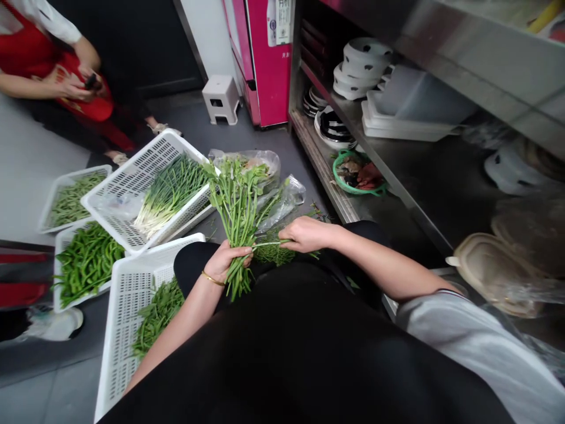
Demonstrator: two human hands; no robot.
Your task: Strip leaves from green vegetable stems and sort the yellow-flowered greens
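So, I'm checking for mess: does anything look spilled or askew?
Yes: green scraps lie loose on the floor beyond the right hand, outside any basket. The white basket of scallions also sits askew, its near side overlapping the green peppers.

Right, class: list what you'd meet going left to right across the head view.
Long green peppers, green scallions with white bases, bunch of leafy green stems, bare right hand, round green plastic basket, translucent rectangular container.

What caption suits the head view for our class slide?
Left hand clasping a bunch of leafy stems, right hand pinching a stem, beside white baskets of green vegetables.
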